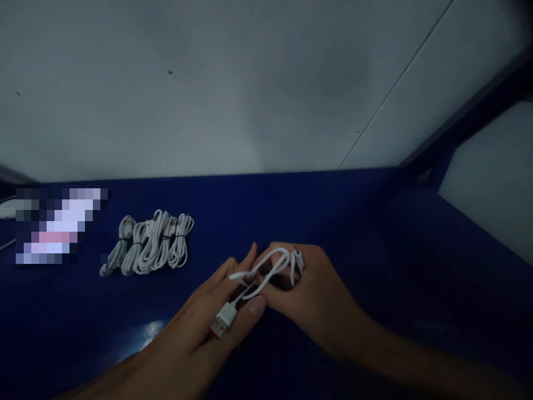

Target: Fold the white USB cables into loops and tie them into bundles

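Observation:
A white USB cable is looped between my two hands above the blue surface. My left hand is closed on the loops, its thumb pressed near their lower side. The cable's USB-A plug, with red at its metal end, lies over that hand and points down and to the left. My right hand curls round the other side of the loops, thumb and fingers closed on the cable. A smaller white connector shows by its index finger. Parts of the loops are hidden by the fingers.
Several bundled white cables, with dark ties on some, lie in a row on the blue table to the left. A pixelated bright object is further left. A pale wall rises behind the table.

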`<action>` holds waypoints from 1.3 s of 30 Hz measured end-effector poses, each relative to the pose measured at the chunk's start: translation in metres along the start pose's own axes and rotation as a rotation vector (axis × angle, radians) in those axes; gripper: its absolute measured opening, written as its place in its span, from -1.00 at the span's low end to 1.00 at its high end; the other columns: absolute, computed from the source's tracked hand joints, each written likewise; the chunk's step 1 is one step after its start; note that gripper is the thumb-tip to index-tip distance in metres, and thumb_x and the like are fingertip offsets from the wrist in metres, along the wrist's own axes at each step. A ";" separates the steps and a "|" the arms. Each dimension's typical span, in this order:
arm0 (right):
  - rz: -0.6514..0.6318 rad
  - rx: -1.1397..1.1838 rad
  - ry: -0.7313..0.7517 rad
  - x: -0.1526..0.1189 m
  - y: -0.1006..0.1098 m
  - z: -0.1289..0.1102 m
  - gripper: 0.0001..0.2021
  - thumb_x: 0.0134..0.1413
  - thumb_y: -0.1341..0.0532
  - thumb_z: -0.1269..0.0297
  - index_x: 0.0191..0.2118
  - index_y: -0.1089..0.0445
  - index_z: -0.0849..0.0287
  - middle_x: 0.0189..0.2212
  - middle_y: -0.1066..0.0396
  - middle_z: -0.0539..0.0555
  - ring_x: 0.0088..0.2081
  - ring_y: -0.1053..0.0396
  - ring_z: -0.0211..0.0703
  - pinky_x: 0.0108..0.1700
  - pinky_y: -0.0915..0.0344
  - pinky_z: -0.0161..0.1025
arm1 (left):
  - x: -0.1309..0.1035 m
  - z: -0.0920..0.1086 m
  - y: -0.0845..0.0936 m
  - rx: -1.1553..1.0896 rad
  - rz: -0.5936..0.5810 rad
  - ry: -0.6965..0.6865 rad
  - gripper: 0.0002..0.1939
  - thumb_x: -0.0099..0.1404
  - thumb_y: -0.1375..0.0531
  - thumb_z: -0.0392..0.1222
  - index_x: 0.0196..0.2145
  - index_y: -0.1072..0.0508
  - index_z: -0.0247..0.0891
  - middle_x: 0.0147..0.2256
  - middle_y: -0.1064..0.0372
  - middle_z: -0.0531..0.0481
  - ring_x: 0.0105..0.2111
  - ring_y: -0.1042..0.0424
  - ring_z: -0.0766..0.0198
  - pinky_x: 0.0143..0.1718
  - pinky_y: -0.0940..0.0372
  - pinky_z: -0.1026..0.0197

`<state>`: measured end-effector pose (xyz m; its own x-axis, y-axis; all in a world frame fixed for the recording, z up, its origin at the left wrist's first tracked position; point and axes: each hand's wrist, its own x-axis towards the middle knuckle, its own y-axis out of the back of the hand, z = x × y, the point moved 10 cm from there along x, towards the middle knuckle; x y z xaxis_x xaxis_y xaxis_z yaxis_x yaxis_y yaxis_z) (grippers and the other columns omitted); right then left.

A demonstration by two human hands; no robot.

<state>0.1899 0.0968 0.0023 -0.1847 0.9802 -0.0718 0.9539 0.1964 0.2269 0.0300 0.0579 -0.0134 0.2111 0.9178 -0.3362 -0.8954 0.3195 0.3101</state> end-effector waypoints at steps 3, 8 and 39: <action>-0.008 -0.023 0.001 0.000 0.002 -0.001 -0.86 0.13 -0.34 0.40 -0.43 -0.42 0.12 -0.53 -0.28 -0.11 -0.46 -0.16 -0.26 -0.43 -0.12 -0.26 | 0.005 -0.005 -0.001 -0.080 -0.079 -0.002 -0.46 0.42 -0.36 0.22 0.32 -0.53 0.31 0.47 -0.30 0.12 0.60 0.21 -0.20 0.55 0.19 -0.37; -0.064 -0.021 0.031 0.001 -0.001 -0.004 -0.84 0.23 -0.32 0.39 -0.38 -0.40 0.11 -0.49 -0.32 -0.09 -0.45 -0.18 -0.25 -0.40 -0.14 -0.25 | 0.025 0.001 0.011 -0.358 -0.080 -0.081 -0.57 0.54 -0.27 0.13 0.24 -0.63 0.01 -0.21 -0.62 -0.10 -0.18 -0.60 0.07 -0.18 -0.51 0.16; 0.031 0.308 -0.003 0.011 0.017 -0.004 -0.71 0.36 -0.38 0.09 -0.35 -0.53 0.15 -0.69 -0.36 -0.13 -0.74 -0.11 -0.39 -0.62 -0.14 -0.31 | 0.021 0.011 -0.023 -0.618 -0.432 -0.030 -0.44 0.58 -0.25 0.04 0.43 -0.38 -0.15 -0.15 -0.67 -0.25 -0.30 -0.69 0.03 -0.28 -0.61 0.05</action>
<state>0.2033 0.1113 0.0097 -0.1540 0.9854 -0.0725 0.9860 0.1485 -0.0757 0.0597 0.0725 -0.0182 0.5957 0.7499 -0.2879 -0.7859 0.4700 -0.4019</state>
